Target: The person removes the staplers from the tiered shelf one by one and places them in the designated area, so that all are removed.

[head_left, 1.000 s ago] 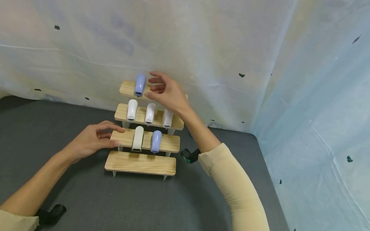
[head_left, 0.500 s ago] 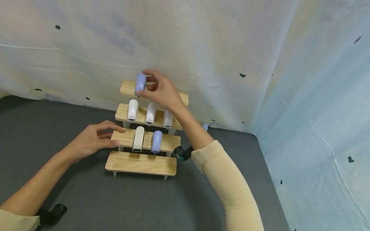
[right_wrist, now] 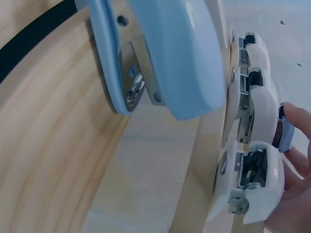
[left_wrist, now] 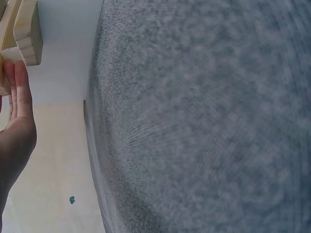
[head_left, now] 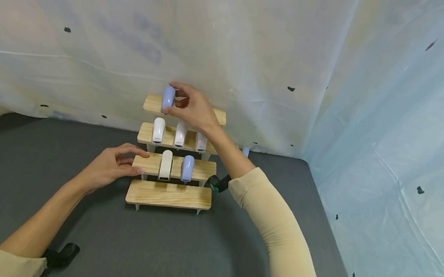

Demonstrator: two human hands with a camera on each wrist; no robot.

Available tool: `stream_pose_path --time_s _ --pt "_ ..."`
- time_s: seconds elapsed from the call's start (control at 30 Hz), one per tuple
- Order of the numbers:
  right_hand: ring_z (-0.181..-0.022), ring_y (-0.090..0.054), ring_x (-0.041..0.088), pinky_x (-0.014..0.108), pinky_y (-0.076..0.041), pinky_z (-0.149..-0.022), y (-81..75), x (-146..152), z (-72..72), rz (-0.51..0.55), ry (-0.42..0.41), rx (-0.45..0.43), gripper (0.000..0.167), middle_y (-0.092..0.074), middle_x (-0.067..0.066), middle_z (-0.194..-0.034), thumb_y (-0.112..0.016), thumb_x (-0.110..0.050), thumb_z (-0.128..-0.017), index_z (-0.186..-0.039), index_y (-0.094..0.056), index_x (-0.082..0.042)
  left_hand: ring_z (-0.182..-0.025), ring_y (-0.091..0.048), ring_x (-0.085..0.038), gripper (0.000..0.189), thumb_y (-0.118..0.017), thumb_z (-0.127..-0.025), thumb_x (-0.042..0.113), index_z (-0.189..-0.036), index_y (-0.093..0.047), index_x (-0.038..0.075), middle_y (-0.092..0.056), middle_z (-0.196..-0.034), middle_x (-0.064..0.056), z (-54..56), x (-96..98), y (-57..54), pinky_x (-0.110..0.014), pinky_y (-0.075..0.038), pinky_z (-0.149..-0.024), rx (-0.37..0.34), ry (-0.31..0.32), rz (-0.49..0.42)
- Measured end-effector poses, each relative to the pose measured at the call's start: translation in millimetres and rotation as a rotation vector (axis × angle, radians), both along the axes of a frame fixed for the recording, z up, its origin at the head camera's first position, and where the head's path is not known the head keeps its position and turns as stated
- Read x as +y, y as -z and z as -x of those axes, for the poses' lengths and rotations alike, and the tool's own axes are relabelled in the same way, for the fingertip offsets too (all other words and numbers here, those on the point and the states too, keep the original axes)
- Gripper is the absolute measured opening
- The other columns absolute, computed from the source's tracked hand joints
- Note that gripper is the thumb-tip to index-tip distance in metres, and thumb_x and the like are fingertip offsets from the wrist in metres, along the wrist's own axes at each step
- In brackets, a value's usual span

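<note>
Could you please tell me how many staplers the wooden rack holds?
6: the upper blue stapler at the top tier; three white staplers across the second tier; a cream stapler and lower blue stapler on the third tier. The right hand may hide more.

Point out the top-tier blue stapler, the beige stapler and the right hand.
Top-tier blue stapler (head_left: 168, 97), head view: middle of its casing.
Beige stapler (head_left: 166, 164), head view: middle of its top cover.
Right hand (head_left: 196, 109), head view: middle of the hand.

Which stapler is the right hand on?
The blue stapler on the top shelf: the right hand pinches it. The blue one beside the cream stapler, two shelves down, is untouched.
</note>
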State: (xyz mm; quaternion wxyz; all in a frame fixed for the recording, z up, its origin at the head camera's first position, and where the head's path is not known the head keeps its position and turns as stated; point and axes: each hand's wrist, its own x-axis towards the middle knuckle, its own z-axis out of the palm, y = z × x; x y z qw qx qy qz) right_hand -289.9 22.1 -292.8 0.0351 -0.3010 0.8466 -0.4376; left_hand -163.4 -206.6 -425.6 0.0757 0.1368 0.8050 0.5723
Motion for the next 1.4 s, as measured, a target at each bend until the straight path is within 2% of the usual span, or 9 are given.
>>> stream_pose_path --time_s 0.1,0.3,0.43,0.73,1.13,1.4 --pt "-0.102 -0.064 0.013 0.020 -0.052 -0.085 1.1 1 -1.5 0.029 -0.004 -0.010 0.068 -0.061 0.005 -0.131 -0.080 -0.021 -0.087 -0.147 -0.049 -0.014 -0.124 -0.054 -0.038 0.045 -0.073 -0.092 0.029 -0.132 -0.061 0.012 -0.045 -0.139 -0.007 -0.9 -0.9 0.5 -0.034 -0.058 -0.082 -0.003 0.005 0.001" --pt "-0.099 -0.066 0.013 0.024 -0.055 -0.081 -1.1 3 -2.3 0.104 -0.016 -0.018 0.065 -0.061 0.005 -0.129 -0.080 -0.017 -0.086 -0.145 -0.050 -0.014 -0.130 -0.048 -0.043 0.046 -0.074 -0.092 0.029 -0.132 -0.060 0.010 -0.043 -0.142 -0.008 -0.8 -2.4 -1.0 -0.030 -0.057 -0.083 -0.005 -0.004 -0.007" --pt "-0.100 -0.067 0.014 0.024 -0.055 -0.081 -2.6 6 -3.4 0.140 -0.018 -0.028 0.066 -0.061 0.006 -0.129 -0.080 -0.014 -0.086 -0.145 -0.051 -0.013 -0.127 -0.051 -0.042 0.046 -0.074 -0.092 0.029 -0.132 -0.060 0.010 -0.042 -0.142 -0.008 -0.9 -2.7 -1.2 -0.029 -0.057 -0.082 -0.001 -0.007 0.002" --pt "-0.103 -0.066 0.017 0.025 -0.055 -0.084 -4.7 16 -8.7 0.151 -0.015 -0.022 0.066 -0.061 0.006 -0.127 -0.080 -0.015 -0.086 -0.145 -0.051 -0.014 -0.122 -0.054 -0.041 0.046 -0.074 -0.092 0.028 -0.132 -0.060 0.009 -0.043 -0.140 -0.008 -0.8 -1.1 -1.0 -0.029 -0.058 -0.081 0.001 -0.006 -0.003" --pt "-0.101 -0.064 0.024 0.031 -0.054 -0.089 0.7 33 -12.3 0.214 -0.066 0.036 0.064 -0.059 0.012 -0.126 -0.079 -0.013 -0.087 -0.145 -0.051 -0.010 -0.127 -0.051 -0.040 0.045 -0.073 -0.093 0.029 -0.132 -0.060 0.011 -0.042 -0.142 -0.007 -1.5 -2.3 1.1 -0.028 -0.057 -0.082 -0.002 -0.005 -0.003" --pt "-0.103 -0.063 0.026 0.034 -0.056 -0.083 4.4 48 -13.1 0.258 -0.067 0.010 0.063 -0.058 0.011 -0.127 -0.077 -0.013 -0.088 -0.145 -0.051 -0.012 -0.125 -0.053 -0.039 0.046 -0.074 -0.092 0.029 -0.132 -0.060 0.010 -0.042 -0.142 -0.008 -3.0 -1.9 1.0 -0.030 -0.057 -0.083 -0.002 -0.010 -0.007"
